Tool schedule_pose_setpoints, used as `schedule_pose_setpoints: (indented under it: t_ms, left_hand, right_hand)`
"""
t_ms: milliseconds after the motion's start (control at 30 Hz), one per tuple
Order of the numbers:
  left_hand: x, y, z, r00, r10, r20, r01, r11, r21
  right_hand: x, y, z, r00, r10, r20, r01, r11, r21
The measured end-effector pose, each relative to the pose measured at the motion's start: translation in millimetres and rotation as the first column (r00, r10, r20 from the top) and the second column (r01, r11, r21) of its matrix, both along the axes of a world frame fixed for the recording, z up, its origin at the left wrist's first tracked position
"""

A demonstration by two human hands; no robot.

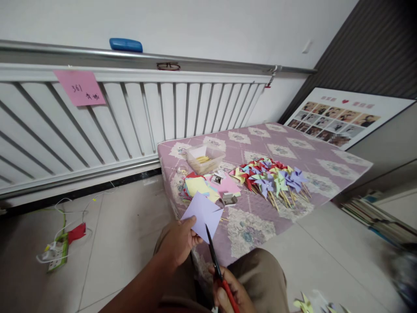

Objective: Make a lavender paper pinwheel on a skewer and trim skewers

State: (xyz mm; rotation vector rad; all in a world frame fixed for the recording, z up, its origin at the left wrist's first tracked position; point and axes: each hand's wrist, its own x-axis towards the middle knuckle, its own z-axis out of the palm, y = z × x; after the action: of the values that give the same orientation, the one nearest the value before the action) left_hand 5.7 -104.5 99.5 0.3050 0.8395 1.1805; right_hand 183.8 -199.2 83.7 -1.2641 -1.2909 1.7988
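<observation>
My left hand (187, 234) pinches a square sheet of lilac paper (202, 213) by its lower left side. A slit runs in from the paper's right corner. In my right hand (230, 289) are scissors (213, 254) with red handles and dark blades. Their tip lies at the lower part of the lilac paper. Beyond it, a pile of coloured paper (197, 186) rests on the floral-covered surface (250, 230), beside a small open box (229, 199). Finished paper pinwheels (267, 184) on wooden sticks lie heaped to the right.
A clear plastic tub (205, 160) of wooden sticks stands behind the paper pile. A radiator (130, 117) lines the wall. Down on the floor, a power strip (57, 256) trails cables at left; more pinwheels (304, 303) show at bottom right.
</observation>
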Motion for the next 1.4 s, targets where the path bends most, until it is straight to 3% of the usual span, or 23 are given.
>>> schedule_pose_setpoints:
  t_ms: [433,867,1033,1400]
  left_hand:
    - [3,-1,0.6,1.000,0.026,-0.006,-0.027,0.999,-0.026]
    - [5,-3,-1.2,0.999,0.042,-0.017,-0.043,0.998,-0.039]
    - [4,-2,-3.5,1.000,0.029,-0.011,-0.030,0.999,-0.030]
    - [4,-3,-2.7,1.000,0.015,-0.010,-0.015,1.000,-0.016]
  right_hand:
    - [1,2,-8.8,0.992,-0.103,0.069,0.104,0.995,-0.007]
    - [6,3,-25.9,0.996,-0.083,0.033,0.080,0.994,0.077]
    - [7,3,-23.1,0.997,-0.069,0.039,0.067,0.996,0.051]
    - [3,5,-10.1,0.993,-0.095,0.075,0.084,0.987,0.138]
